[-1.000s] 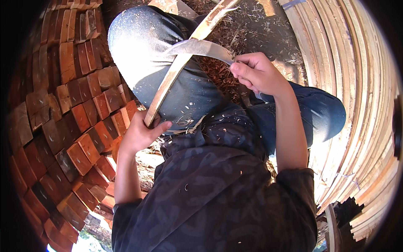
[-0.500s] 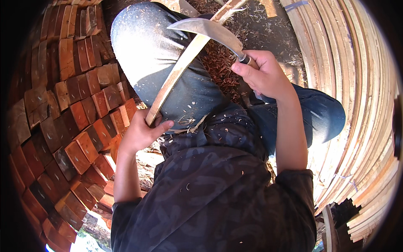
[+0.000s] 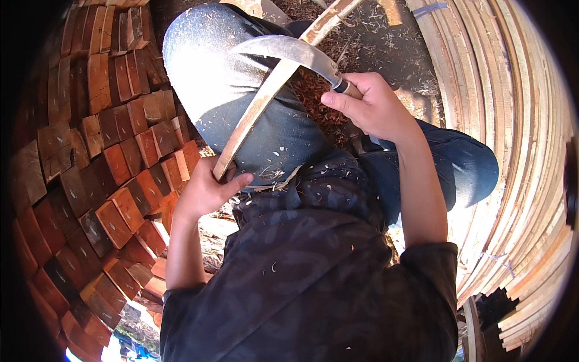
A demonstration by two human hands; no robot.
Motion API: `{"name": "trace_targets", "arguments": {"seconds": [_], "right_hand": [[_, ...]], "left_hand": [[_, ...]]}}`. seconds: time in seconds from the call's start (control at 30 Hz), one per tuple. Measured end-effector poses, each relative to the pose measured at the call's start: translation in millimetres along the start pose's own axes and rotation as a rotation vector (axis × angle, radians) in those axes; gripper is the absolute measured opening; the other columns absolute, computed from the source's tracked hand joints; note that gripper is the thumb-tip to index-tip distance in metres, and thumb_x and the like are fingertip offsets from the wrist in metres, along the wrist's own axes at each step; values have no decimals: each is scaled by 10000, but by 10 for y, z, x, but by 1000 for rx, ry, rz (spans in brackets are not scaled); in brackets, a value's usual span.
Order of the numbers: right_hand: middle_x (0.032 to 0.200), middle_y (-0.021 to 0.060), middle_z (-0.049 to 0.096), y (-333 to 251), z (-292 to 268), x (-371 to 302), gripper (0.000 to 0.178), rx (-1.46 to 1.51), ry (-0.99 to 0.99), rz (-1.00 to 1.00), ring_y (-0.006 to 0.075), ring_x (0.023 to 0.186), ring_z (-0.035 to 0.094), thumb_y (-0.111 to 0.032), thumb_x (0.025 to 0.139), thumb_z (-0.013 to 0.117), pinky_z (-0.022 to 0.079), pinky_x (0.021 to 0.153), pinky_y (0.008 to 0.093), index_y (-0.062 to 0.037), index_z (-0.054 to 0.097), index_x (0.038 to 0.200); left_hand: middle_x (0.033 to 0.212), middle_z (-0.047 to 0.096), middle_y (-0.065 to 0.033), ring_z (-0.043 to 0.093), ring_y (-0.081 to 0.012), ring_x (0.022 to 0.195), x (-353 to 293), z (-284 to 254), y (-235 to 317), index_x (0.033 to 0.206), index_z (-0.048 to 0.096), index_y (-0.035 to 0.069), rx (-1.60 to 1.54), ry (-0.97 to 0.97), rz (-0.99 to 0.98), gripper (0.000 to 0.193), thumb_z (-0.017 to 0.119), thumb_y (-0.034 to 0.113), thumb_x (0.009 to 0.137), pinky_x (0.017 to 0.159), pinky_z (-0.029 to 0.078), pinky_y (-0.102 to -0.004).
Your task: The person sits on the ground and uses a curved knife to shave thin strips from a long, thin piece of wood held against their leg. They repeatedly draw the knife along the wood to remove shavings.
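Note:
My left hand grips the near end of a long, narrow wooden strip, which slants up and to the right across my thigh. In my right hand is a sickle with a curved grey blade and a wooden handle with a dark collar. The blade lies across the strip near its upper part, its tip pointing left over my knee. Part of the strip beneath the blade is hidden, and its far end runs out of the top of the picture.
Stacked reddish-brown wood blocks rise on the left. Tall stacks of long pale boards curve along the right. Wood shavings litter the ground between my legs, and chips are scattered over my jeans.
My right hand has moved slightly left and toward me, carrying the sickle down along the strip. My left hand keeps its grip on the strip.

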State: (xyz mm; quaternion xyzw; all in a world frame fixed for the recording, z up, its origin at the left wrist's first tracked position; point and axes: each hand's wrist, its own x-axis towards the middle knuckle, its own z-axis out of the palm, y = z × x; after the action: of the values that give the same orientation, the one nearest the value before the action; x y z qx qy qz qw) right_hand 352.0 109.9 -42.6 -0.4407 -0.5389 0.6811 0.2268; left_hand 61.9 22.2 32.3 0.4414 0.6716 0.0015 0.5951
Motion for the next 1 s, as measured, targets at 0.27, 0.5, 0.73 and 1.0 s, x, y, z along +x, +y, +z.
{"name": "trace_targets", "arguments": {"seconds": [0.27, 0.5, 0.73, 1.0], "right_hand": [[501, -52, 444, 19, 29, 2, 328, 52, -17, 19, 19, 392, 375, -327, 854, 683, 296, 361, 214, -60, 582, 694], [497, -50, 424, -56, -72, -52, 337, 278, 136, 178, 23, 402, 380, -308, 859, 681, 302, 367, 223, -52, 547, 686], [513, -37, 437, 98, -56, 44, 336, -76, 404, 0, 51, 479, 382, -285, 817, 732, 325, 447, 248, 3, 591, 719], [583, -72, 500, 45, -324, -75, 247, -49, 586, 5, 17, 560, 398, -275, 830, 713, 342, 513, 204, -37, 647, 846]], "left_hand": [[496, 352, 35, 330, -66, 509, 20, -24, -9, 538, 363, 72, 14, -7, 8, 478, 757, 194, 779, 453, 286, -265], [519, 295, 54, 279, -68, 511, 16, 4, -28, 551, 332, 94, 26, 8, -20, 481, 751, 158, 777, 458, 241, -279], [519, 324, 57, 300, -67, 515, 13, -32, -62, 549, 343, 92, 23, -8, 17, 471, 747, 160, 782, 460, 258, -276], [503, 363, 35, 337, -66, 513, 14, -64, -65, 542, 368, 77, 35, -23, 12, 481, 759, 228, 778, 456, 294, -270]]}}
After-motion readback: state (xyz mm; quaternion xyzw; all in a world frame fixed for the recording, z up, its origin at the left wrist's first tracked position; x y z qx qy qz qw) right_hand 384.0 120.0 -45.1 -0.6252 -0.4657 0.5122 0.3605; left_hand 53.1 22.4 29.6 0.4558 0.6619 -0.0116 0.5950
